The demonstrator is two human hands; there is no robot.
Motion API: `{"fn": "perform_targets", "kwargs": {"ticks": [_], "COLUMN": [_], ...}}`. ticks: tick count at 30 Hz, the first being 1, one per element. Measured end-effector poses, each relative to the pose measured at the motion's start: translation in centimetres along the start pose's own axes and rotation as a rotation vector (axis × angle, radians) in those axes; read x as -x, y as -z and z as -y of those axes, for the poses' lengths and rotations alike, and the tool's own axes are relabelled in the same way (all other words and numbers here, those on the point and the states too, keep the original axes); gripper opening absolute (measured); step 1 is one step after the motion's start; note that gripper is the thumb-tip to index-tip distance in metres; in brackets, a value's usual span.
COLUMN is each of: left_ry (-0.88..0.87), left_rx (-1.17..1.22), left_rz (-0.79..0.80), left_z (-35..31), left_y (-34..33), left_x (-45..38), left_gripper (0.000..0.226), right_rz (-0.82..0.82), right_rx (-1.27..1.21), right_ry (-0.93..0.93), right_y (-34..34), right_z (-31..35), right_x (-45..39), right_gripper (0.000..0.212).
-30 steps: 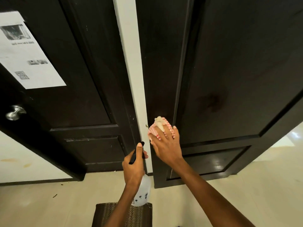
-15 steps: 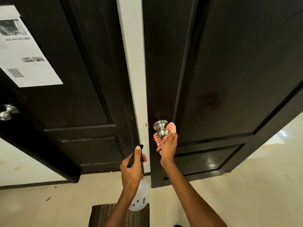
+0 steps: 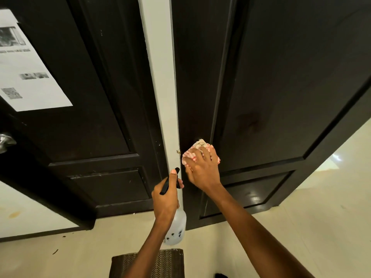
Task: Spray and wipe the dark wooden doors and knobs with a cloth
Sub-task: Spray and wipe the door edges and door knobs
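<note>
Two dark wooden doors stand side by side, the left door (image 3: 96, 101) and the right door (image 3: 281, 87), with a white strip of frame (image 3: 160, 77) between them. My right hand (image 3: 202, 167) grips a red-and-white checked cloth (image 3: 197, 152) wrapped over the right door's knob, which is almost fully hidden under it. My left hand (image 3: 166, 199) holds a translucent spray bottle (image 3: 176, 227) with a black trigger head, low in front of the frame. A silver knob (image 3: 5, 140) of the left door shows at the far left edge.
A printed paper sheet (image 3: 26, 73) is stuck on the left door. A dark woven mat (image 3: 158, 261) lies on the pale tiled floor (image 3: 301, 227) below my arms. The right door stands ajar, with bright floor beyond its right edge.
Half a second ago the silver knob was exposed with the cloth held beside and under it; now my right hand has brought the cloth back over the knob, covering it. The bottle hand has barely moved.
</note>
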State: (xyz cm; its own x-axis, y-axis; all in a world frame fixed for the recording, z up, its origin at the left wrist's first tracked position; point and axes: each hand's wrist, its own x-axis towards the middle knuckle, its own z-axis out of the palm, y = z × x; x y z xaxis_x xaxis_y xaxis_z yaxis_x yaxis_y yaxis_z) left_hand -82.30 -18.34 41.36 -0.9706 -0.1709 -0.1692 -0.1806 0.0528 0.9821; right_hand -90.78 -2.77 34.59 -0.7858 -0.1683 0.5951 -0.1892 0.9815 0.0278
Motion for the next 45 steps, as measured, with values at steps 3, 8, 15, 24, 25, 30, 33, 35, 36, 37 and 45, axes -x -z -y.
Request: {"fn": "perform_targets", "kwargs": {"ticks": [3, 8, 15, 24, 25, 30, 33, 35, 36, 37, 45], "left_ry": [-0.012, -0.022, -0.034, -0.064, -0.069, -0.054, -0.051, -0.053, -0.054, -0.055, -0.028], "left_rx": [0.008, 0.016, 0.008, 0.022, 0.032, 0.03, 0.018, 0.021, 0.024, 0.029, 0.036], "left_rz": [0.002, -0.038, -0.047, 0.005, 0.013, 0.016, 0.004, -0.002, 0.0, 0.004, -0.022], "left_z": [-0.1, 0.5, -0.2, -1.1, -1.1, -1.4, -1.4, -1.5, -1.6, -1.7, -1.8], "left_y": [0.3, 1.7, 1.7, 0.9, 0.8, 0.1, 0.0, 0.1, 0.1, 0.1, 0.6], "left_x": [0.1, -0.4, -1.1, -1.3, -1.3, -1.9, -2.0, -2.0, -2.0, -2.0, -2.0], "left_gripper": [0.06, 0.056, 0.053, 0.061, 0.062, 0.061, 0.06, 0.06, 0.06, 0.061, 0.055], "right_rz": [0.007, -0.102, -0.187, -0.198, -0.276, -0.266, -0.202, -0.189, -0.174, -0.148, 0.032], "right_rx": [-0.245, -1.364, -1.142, -0.627, -0.7, -0.699, -0.62, -0.493, -0.393, -0.294, 0.035], "right_ry": [-0.334, -1.193, -1.073, -0.529, -0.638, -0.694, -0.665, -0.567, -0.492, -0.414, 0.119], "right_y": [0.5, 0.1, -0.3, 1.1, 1.9, 1.8, 0.1, -0.3, -0.5, -0.5, -0.1], "right_z": [0.1, 0.7, 1.7, -0.8, -1.0, -0.7, 0.7, 1.1, 1.1, 1.0, 0.3], "right_x": [0.3, 0.7, -0.1, 0.4, 0.4, -1.0, -1.0, -0.7, -0.8, -0.9, -1.5], "right_gripper": [0.042, 0.024, 0.025, 0.038, 0.036, 0.043, 0.039, 0.037, 0.037, 0.038, 0.037]}}
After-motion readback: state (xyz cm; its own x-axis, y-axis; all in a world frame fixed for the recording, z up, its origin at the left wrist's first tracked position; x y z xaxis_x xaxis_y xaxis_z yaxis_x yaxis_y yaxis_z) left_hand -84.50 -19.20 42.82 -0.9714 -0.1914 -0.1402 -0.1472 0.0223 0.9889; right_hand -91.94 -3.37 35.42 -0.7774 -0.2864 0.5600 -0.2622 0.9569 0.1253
